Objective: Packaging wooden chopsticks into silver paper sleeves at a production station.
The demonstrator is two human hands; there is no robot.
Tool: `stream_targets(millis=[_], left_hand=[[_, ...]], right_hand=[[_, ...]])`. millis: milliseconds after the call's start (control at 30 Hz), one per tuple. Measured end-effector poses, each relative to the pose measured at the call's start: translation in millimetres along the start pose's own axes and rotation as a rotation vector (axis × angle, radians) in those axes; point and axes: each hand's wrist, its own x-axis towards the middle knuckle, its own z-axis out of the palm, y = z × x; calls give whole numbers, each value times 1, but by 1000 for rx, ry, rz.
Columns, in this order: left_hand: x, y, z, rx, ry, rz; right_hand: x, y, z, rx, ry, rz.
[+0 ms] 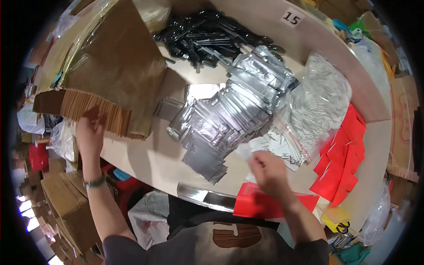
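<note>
My left hand (91, 128) reaches into the open side of a large brown carton (112, 66), touching a tight row of brown paper pieces (95, 108) that stand on edge. Its fingertips blur against them, so their grip is unclear. My right hand (270, 171) is closed in a pinch above the table; a pale, see-through scrap shows by its fingers, too unclear to name. Just below that hand, a red sheet (254, 204) lies at the table's front edge. Several silver foil packets (238, 106) lie in overlapping rows between my hands, and small white slips (285, 150) spread beyond my right hand.
A heap of shiny black items (203, 37) lies at the back. A clear bag of white packets (320, 97) and a pile of red folders (342, 159) sit at the right. A curved partition (327, 35) rims the table (145, 159). Another carton (66, 203) stands lower left.
</note>
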Motion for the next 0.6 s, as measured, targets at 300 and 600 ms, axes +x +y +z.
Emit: stream_targets(millis=[300, 600], left_hand=[[13, 22, 60, 19, -86, 262], [-24, -7, 38, 127, 464, 365]], right_hand=[[-12, -35, 118, -385, -215, -86], [-38, -13, 112, -310, -68, -334]])
